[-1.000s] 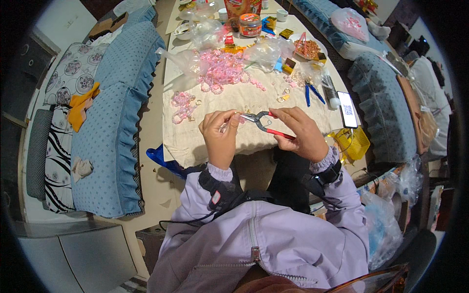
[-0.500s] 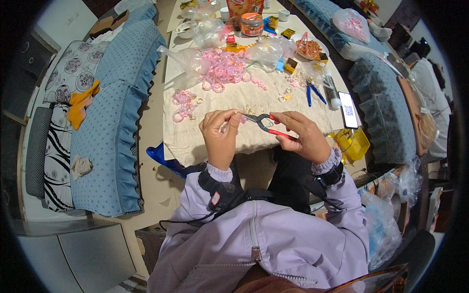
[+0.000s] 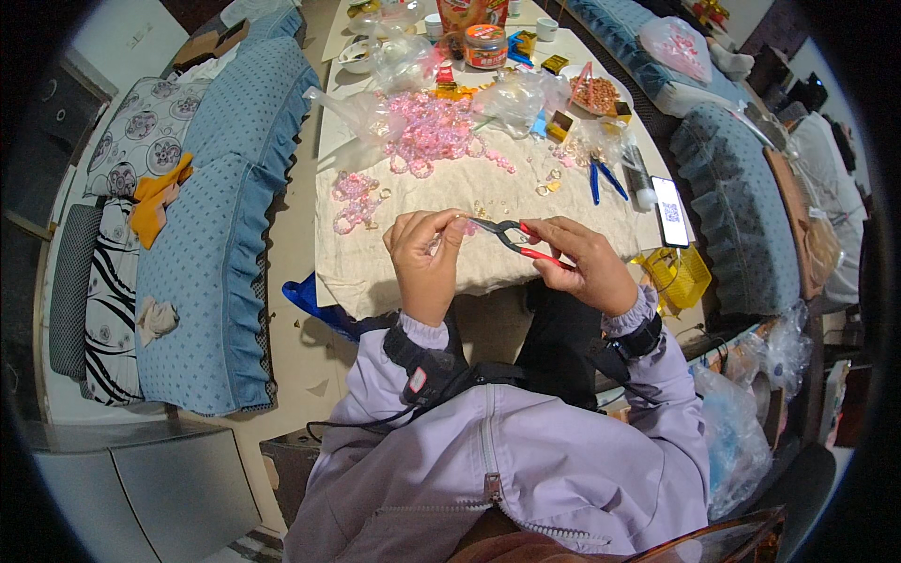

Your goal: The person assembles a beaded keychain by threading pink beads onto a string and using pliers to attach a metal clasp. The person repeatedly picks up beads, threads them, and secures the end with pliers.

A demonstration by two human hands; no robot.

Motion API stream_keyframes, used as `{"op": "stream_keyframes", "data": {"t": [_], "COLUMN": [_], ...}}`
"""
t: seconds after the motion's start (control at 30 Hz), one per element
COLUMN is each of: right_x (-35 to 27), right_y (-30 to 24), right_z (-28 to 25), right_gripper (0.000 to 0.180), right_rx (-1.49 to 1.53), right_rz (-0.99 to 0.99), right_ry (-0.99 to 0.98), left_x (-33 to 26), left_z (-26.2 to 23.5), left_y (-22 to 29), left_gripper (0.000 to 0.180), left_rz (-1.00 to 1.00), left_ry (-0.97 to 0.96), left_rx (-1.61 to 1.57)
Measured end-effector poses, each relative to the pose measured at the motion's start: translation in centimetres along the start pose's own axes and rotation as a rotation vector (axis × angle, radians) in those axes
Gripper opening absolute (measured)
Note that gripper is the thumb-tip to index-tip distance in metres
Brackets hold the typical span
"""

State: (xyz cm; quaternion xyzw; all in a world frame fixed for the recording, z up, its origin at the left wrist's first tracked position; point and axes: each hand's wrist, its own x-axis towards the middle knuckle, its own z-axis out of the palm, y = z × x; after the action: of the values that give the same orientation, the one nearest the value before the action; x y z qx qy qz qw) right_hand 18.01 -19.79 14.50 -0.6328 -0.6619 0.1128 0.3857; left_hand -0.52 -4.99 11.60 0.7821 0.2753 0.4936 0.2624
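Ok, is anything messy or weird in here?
A bit messy: an orange cloth lies rumpled on the blue sofa at left, and a beige cloth is crumpled further down it, as if just dropped there. Around the red-handled pliers in the right hand, I can't see anything broken.

Red-handled pliers (image 3: 505,228) point left, handles apart.

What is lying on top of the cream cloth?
On the cream cloth lie a pink bead heap, a smaller bead cluster, small gold-coloured pieces and blue-handled pliers. Anything behind the left hand, the right hand or under the heap is covered.
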Motion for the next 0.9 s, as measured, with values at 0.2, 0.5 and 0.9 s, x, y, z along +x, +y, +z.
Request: {"op": "stream_keyframes", "data": {"t": [0.2,0.5,0.9], "right_x": [-0.2,0.1,0.1], "right_y": [0.0,-0.6,-1.8], "right_z": [0.7,0.6,-0.1], "right_gripper": [0.047,0.061,0.062], "right_rx": [0.069,-0.309,-0.388], "right_rz": [0.046,-0.149,-0.201], "right_ry": [0.029,0.177,0.159], "left_x": [-0.4,0.2,1.1], "left_z": [0.7,-0.3,-0.5], "left_y": [-0.1,-0.3,-1.4], "left_gripper": [0.013,0.036,0.025], "left_rz": [-0.237,-0.478,-0.762], "left_ry": [-0.046,-0.38,-0.536], "left_rx": [-0.349,-0.859,-1.418]}}
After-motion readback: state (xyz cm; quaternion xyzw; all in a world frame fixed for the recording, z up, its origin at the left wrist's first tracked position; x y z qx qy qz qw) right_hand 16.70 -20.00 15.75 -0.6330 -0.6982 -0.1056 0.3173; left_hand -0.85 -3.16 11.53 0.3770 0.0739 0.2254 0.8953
